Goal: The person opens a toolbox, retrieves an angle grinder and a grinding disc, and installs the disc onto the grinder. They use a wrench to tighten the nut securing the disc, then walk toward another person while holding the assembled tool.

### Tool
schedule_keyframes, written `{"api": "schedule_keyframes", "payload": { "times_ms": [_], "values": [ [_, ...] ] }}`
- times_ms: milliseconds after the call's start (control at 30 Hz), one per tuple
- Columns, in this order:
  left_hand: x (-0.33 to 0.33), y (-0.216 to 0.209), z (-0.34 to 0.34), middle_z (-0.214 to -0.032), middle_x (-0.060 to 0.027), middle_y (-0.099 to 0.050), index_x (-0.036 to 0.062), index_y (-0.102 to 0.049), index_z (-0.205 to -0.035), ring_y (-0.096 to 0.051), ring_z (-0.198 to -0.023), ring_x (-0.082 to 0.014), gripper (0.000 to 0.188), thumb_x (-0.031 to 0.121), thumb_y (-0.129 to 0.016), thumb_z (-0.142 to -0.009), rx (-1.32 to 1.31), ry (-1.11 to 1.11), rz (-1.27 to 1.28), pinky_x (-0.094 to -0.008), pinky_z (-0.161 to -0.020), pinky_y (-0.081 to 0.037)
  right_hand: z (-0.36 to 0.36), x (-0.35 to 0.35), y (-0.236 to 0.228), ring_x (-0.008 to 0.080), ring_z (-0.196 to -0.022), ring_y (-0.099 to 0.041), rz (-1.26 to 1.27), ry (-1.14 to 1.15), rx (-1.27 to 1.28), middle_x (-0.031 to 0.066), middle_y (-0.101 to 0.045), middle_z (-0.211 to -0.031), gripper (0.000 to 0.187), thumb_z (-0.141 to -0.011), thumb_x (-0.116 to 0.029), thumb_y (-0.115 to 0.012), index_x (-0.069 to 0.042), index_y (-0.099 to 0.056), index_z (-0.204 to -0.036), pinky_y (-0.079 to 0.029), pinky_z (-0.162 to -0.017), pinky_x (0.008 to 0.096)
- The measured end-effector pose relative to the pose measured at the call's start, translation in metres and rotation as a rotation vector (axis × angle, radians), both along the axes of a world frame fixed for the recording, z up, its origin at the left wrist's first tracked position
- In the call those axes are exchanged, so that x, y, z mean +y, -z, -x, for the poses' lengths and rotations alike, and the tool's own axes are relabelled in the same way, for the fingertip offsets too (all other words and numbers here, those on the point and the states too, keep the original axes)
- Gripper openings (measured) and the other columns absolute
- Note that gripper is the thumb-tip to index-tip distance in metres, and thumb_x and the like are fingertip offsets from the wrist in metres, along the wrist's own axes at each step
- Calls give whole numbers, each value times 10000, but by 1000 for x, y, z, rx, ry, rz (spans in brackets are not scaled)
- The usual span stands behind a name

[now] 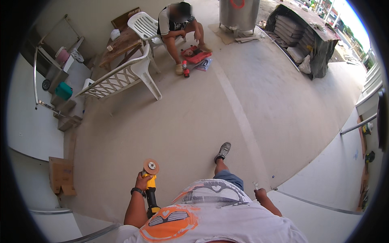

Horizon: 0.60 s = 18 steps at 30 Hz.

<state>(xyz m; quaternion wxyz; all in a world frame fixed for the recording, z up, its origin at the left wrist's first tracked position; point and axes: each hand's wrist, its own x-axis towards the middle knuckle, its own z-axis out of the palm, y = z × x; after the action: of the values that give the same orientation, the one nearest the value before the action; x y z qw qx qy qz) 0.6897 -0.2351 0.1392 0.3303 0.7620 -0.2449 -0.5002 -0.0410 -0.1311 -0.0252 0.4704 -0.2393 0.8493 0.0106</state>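
Note:
My left hand (142, 181) is wrapped round a yellow and black angle grinder (151, 184), held low beside my body. The grinder's brown disc (151, 166), with a metal hub at its centre, points forward above the floor. At my right side my right hand (261, 195) is closed on a small silvery piece (255, 185) that sticks out past the fingers. Its exact kind is too small to tell. My two hands are well apart.
Ahead, a person sits on a white plastic chair (142, 25) beside a red tool case (195, 54) and a red tool (185, 69). A white bench (121, 77), wooden table (121, 46), steel tank (239, 15) and cardboard box (60, 175) stand around. White panels (324, 170) lie right.

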Motion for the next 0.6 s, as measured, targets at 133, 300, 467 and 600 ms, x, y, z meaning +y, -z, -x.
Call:
{"api": "schedule_keyframes", "payload": {
  "times_ms": [133,300,467,600],
  "values": [
    [-137,6,53,-1105,-153,-674,-28,-478,-1310,-726,-913,-267,597,124,-819,-844,27,-52,17,-391,-812,-619,40,-146,24,303,-589,-698,30,-162,-70,163,-697,-701,371,-906,-311,-757,48,-704,-833,-545,-513,450],
    [-244,17,110,-1131,-184,-680,-44,-484,-1323,-729,-964,-303,630,197,-818,-846,1,-109,-211,-418,-803,-612,61,-397,-11,292,-603,-669,67,-134,5,181,-709,-795,442,-944,-359,-734,56,-694,-1094,-537,-541,437],
    [-341,68,136,-1245,-238,-660,-93,-470,-1363,-714,-1080,-348,780,276,-854,-793,-135,61,-653,-455,-877,-598,81,-671,-41,238,-647,-650,385,-234,-45,154,-710,-841,537,-962,-374,-720,23,-649,-1317,-529,-592,397],
    [-433,115,136,-1290,-265,-648,-103,-458,-1384,-707,-1122,-357,845,309,-872,-773,-87,209,-829,-462,-892,-597,83,-837,-39,237,-828,-689,431,-243,7,165,-731,-921,515,-970,-370,-714,11,-665,-1314,-555,-767,390]
  ]
}}
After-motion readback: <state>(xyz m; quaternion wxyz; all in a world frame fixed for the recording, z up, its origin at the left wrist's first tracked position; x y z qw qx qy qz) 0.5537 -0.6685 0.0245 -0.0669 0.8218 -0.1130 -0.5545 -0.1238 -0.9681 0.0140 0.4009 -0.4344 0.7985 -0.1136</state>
